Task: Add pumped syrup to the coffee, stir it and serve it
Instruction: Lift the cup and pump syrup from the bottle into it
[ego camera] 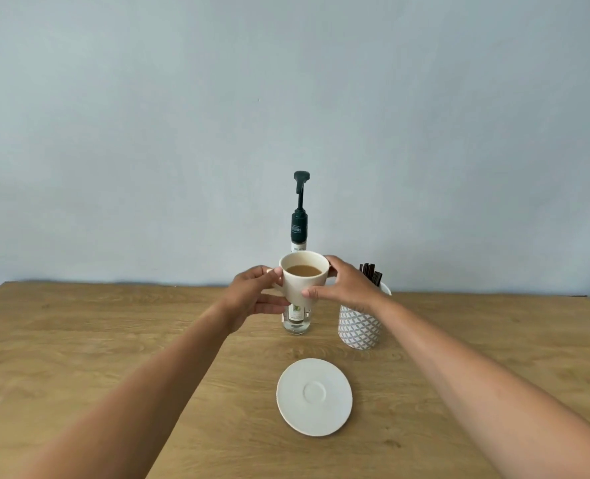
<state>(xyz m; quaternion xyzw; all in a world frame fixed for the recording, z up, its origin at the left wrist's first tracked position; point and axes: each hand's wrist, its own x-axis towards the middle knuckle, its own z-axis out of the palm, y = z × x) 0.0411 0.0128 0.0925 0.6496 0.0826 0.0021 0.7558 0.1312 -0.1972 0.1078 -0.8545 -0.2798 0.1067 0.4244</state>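
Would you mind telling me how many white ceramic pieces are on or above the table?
3: the mug of coffee held in both hands above the table, the saucer nearer the camera, and the patterned cup of stirrers right of the bottle.

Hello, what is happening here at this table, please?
A person holds a white cup of coffee in both hands, left hand and right hand, raised in front of the syrup pump bottle. The saucer lies bare on the wooden table. Stirrers stand in a patterned holder.
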